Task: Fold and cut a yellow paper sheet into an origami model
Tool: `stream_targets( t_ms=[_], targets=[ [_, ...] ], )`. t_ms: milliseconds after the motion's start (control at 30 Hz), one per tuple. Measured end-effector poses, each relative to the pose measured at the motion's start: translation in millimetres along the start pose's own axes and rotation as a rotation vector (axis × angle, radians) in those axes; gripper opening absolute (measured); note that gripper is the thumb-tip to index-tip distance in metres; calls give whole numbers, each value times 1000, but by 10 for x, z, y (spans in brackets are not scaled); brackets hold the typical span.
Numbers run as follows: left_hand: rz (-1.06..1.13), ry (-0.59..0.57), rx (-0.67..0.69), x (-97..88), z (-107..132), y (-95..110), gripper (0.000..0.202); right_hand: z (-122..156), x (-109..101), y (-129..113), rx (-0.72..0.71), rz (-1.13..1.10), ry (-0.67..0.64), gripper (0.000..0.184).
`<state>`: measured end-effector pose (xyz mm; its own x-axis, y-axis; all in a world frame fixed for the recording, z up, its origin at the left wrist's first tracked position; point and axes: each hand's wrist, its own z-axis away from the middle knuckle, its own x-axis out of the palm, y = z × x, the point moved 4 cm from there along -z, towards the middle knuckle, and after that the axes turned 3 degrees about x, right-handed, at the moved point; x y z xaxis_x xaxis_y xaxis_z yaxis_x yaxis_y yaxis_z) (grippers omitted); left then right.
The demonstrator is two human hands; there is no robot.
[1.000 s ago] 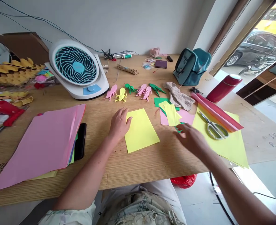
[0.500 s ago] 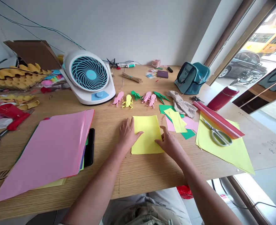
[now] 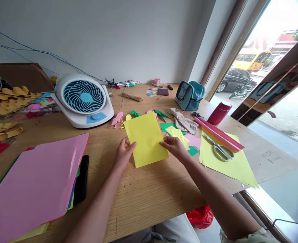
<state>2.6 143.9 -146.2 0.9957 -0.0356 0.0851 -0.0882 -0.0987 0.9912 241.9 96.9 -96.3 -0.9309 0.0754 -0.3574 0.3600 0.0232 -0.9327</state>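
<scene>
A yellow paper sheet (image 3: 146, 139) is raised off the wooden table (image 3: 149, 192), tilted toward me. My left hand (image 3: 123, 153) pinches its left edge, and my right hand (image 3: 173, 147) pinches its right edge. Behind the sheet lie small folded paper figures: a pink one (image 3: 117, 119) and green ones (image 3: 161, 114), some partly hidden by the sheet. Cut scraps of yellow, green and pink paper (image 3: 183, 136) lie just right of my right hand.
A white and blue fan (image 3: 84, 99) stands at the back left. A stack of coloured paper with a pink top sheet (image 3: 34, 185) covers a black phone (image 3: 81, 180). Scissors (image 3: 218, 150) rest on yellow sheets at the right, near a red bottle (image 3: 218, 113) and a teal bag (image 3: 189, 95).
The yellow sheet lay flat under both hands; now both hands grip its side edges and it is lifted and tilted up. My view has shifted right and higher.
</scene>
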Motion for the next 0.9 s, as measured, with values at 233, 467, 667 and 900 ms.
stream_targets(
  t_ms=[233, 467, 667, 900],
  targets=[
    [158, -28, -117, 40, 103, 92, 60, 25, 64, 76, 47, -189, -30, 48],
    [176, 31, -190, 95, 175, 133, 54, 71, 114, 127, 63, -252, -32, 45],
    [147, 25, -205, 164, 229, 153, 56, 54, 119, 193, 85, -314, -13, 47],
    [85, 34, -157, 144, 209, 121, 51, 31, 122, 288, 119, -378, 17, 47]
  ],
)
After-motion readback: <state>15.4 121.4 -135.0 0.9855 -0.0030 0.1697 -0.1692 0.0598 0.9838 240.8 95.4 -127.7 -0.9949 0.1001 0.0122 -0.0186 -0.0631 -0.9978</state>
